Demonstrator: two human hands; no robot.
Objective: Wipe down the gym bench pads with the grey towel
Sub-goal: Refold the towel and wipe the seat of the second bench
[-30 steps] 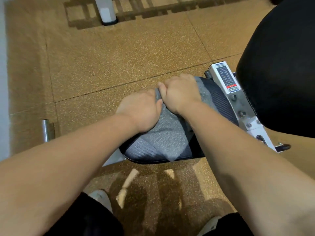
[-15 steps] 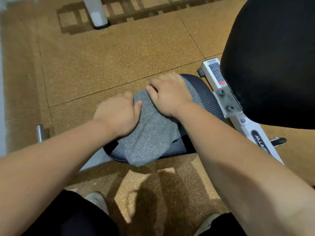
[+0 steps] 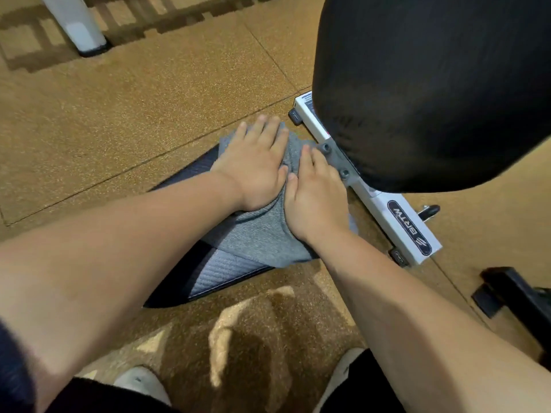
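A grey towel lies spread over the small black seat pad of the gym bench. My left hand presses palm down on the towel's far end, with the fingers stretched out. Right beside it, thumb to thumb, my right hand presses on the towel's right side, next to the white frame bar. A fold of towel bunches up between the two hands. The large black back pad rises at the upper right, close above my right hand.
The bench stands on orange-brown rubber floor tiles. A white post stands at the top left. A black metal foot sits on the floor at the right. My shoes and dark shorts are at the bottom edge.
Both hands have pushed the towel forward and to the right along the seat pad, toward the white frame. Their fingers have gone from curled to flat on the cloth.
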